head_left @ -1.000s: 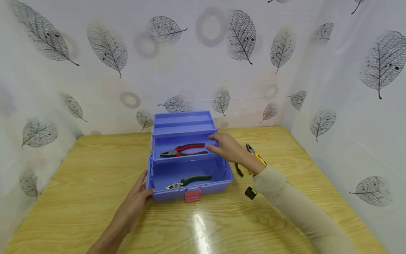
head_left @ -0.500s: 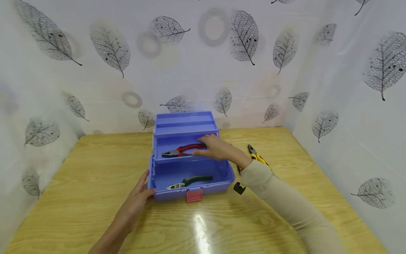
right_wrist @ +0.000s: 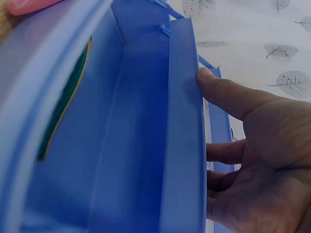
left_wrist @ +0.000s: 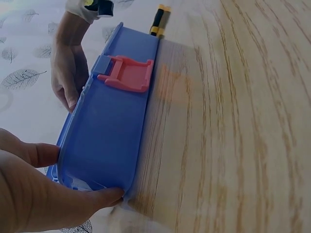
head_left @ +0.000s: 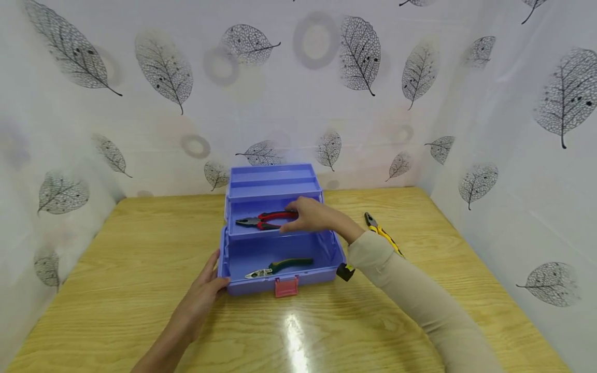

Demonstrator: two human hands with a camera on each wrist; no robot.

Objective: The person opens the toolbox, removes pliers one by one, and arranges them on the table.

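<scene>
A blue-purple toolbox [head_left: 242, 288] stands with its lid raised and its inner tray lifted. My left hand [head_left: 201, 291] grips its front left corner, with thumb and fingers on the wall in the left wrist view. Red-handled pliers [head_left: 252, 221] lie in the tray [head_left: 239, 211], jaws to the left. My right hand [head_left: 311, 215] closes its thumb and fingers around their handle ends, which it partly hides in the head view. In the right wrist view the thumb lies along the tray's edge [right_wrist: 187, 121]. Green-handled pliers [head_left: 286, 264] rest in the lower compartment.
Yellow-and-black pliers [head_left: 382, 233] lie on the wooden table [head_left: 140, 248] right of the toolbox, partly behind the right sleeve [head_left: 410, 290]. A pink latch [head_left: 286, 287] hangs at the box front. Leaf-patterned cloth [head_left: 289, 114] surrounds the table.
My right hand has moved left from the tray's right end onto the red pliers' handles. Those pliers have shifted slightly left. My left hand keeps its hold on the toolbox corner.
</scene>
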